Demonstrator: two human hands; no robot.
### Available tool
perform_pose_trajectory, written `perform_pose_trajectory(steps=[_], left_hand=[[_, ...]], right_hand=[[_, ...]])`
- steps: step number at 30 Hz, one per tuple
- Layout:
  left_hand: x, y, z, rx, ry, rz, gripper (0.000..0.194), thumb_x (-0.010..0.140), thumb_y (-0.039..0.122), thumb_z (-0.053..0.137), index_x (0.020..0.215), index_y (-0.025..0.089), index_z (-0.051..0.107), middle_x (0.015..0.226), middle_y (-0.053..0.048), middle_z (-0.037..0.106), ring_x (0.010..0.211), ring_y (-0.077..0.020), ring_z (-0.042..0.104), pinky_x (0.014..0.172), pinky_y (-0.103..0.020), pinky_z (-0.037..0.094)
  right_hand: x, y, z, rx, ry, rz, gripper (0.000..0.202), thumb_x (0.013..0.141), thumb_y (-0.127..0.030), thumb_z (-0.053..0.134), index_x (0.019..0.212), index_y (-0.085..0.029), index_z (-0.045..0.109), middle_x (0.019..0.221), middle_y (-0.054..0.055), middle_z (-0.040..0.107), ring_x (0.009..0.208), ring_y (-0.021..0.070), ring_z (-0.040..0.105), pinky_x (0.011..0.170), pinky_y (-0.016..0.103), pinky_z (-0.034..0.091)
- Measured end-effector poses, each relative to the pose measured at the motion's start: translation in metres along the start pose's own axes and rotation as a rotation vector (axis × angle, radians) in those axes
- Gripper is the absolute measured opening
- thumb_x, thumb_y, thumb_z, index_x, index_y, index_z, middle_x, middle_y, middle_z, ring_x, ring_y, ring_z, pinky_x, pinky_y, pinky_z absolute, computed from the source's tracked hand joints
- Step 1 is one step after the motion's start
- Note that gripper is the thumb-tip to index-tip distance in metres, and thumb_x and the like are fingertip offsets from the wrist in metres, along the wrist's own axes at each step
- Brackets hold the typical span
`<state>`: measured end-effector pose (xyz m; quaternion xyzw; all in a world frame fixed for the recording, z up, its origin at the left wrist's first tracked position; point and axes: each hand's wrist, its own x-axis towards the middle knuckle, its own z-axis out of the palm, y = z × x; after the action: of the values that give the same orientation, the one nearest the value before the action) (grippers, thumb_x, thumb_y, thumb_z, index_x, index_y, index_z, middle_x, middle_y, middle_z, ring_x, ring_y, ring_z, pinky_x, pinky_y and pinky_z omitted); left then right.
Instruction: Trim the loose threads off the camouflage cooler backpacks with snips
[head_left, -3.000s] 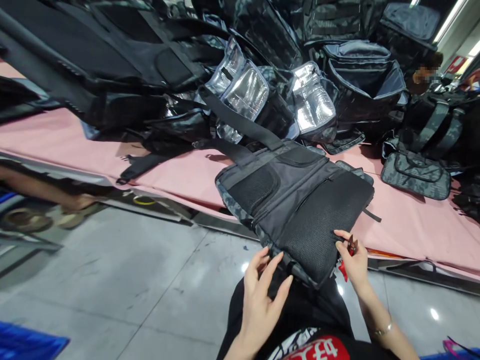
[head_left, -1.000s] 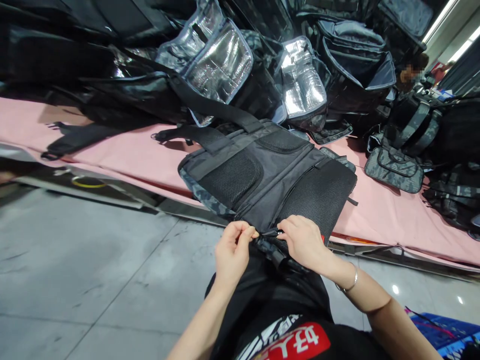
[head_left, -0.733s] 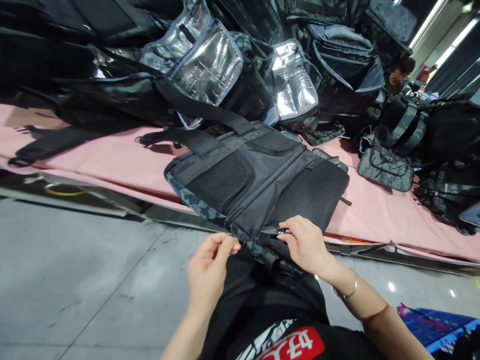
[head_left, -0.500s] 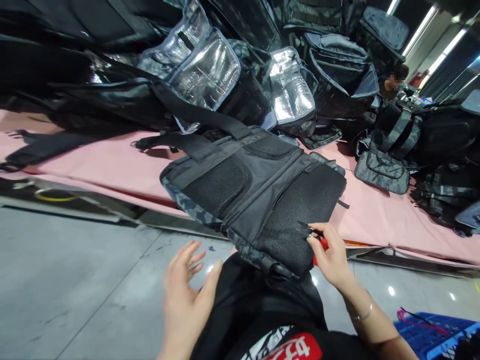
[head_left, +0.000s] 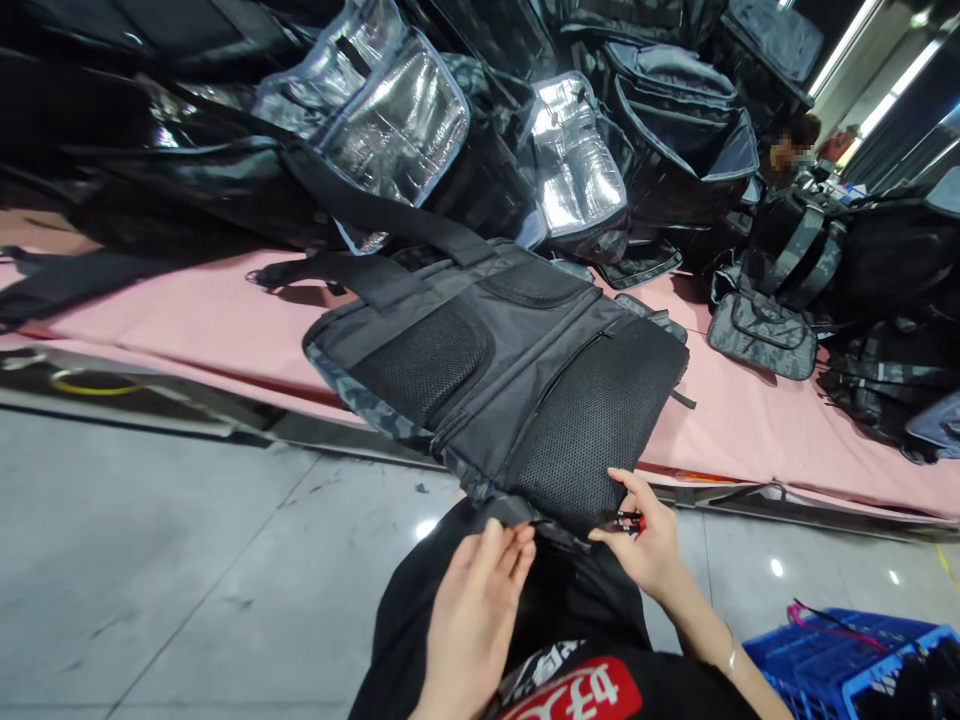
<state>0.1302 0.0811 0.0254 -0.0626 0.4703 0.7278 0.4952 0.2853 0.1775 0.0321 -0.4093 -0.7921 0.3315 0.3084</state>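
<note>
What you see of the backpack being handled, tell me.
The backpack lies back panel up on a pink table cover, its near end jutting over the person's lap. Its black fabric carries two small mesh pads and one larger mesh pad beside a zipper, with grey camouflage edging. Two straps stretch from its far end. The left hand appears to touch its near edge; the right hand, holding red-handled snips, its near right corner.

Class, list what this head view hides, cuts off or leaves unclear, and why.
Head view:
Red-handled tool: handles partly hidden by the right hand.
Backpack: underside hidden, facing down.
Blue crate: cut off by the bottom edge.
Left hand: its fingers hide whether it grips the backpack.
</note>
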Motion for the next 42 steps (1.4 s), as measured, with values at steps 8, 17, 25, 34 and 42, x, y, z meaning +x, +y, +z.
perform_pose_trajectory(steps=[8, 17, 25, 34, 42], left_hand=[[0.034, 0.088, -0.055, -0.217, 0.45, 0.192, 0.012, 0.087, 0.019, 0.048, 0.081, 0.019, 0.058, 0.086, 0.0, 0.066, 0.086, -0.0138, 0.061, 0.073, -0.031, 0.055], [-0.017, 0.178, -0.19, -0.333, 0.957, 0.594, 0.032, 0.092, 0.006, 0.026, 0.069, 0.013, 0.048, 0.063, 0.002, 0.053, 0.059, -0.0034, 0.049, 0.056, -0.011, 0.043], [-0.025, 0.12, -0.119, -0.107, 0.574, 0.496, 0.02, 0.058, 0.014, 0.074, 0.071, 0.01, 0.059, 0.067, -0.006, 0.064, 0.05, -0.0083, 0.051, 0.045, -0.018, 0.04], [-0.03, 0.053, -0.006, 0.338, 0.098, 0.258, 0.034, 0.064, 0.04, 0.072, 0.082, 0.013, 0.063, 0.053, 0.002, 0.057, 0.037, -0.0043, 0.037, 0.038, -0.019, 0.028], [-0.034, 0.045, 0.004, 0.595, 0.002, 0.327, 0.025, 0.069, 0.038, 0.065, 0.062, 0.017, 0.055, 0.046, 0.004, 0.051, 0.043, -0.0082, 0.044, 0.045, -0.021, 0.037]], right_hand=[[0.005, -0.002, 0.007, 0.01, 0.045, 0.029, 0.045, 0.073, -0.028, 0.067, 0.116, -0.023, 0.056, 0.058, -0.008, 0.049, 0.05, 0.0093, 0.05, 0.055, 0.021, 0.045], [-0.002, 0.004, 0.009, 0.039, 0.074, 0.066, 0.055, 0.071, -0.046, 0.068, 0.117, -0.016, 0.058, 0.055, -0.008, 0.043, 0.047, 0.008, 0.043, 0.054, 0.021, 0.041], [0.002, 0.008, 0.001, 0.13, -0.023, 0.102, 0.059, 0.07, -0.046, 0.069, 0.118, -0.014, 0.056, 0.061, -0.004, 0.053, 0.055, 0.0107, 0.051, 0.058, 0.022, 0.045], [-0.006, -0.033, -0.005, 0.113, -0.04, -0.137, 0.021, 0.085, -0.02, 0.052, 0.105, -0.02, 0.057, 0.093, 0.006, 0.062, 0.077, 0.015, 0.06, 0.068, 0.026, 0.05], [0.011, -0.043, 0.006, 0.048, -0.003, -0.49, 0.019, 0.086, -0.011, 0.051, 0.103, -0.018, 0.058, 0.083, 0.006, 0.061, 0.075, 0.0153, 0.059, 0.064, 0.028, 0.051]])
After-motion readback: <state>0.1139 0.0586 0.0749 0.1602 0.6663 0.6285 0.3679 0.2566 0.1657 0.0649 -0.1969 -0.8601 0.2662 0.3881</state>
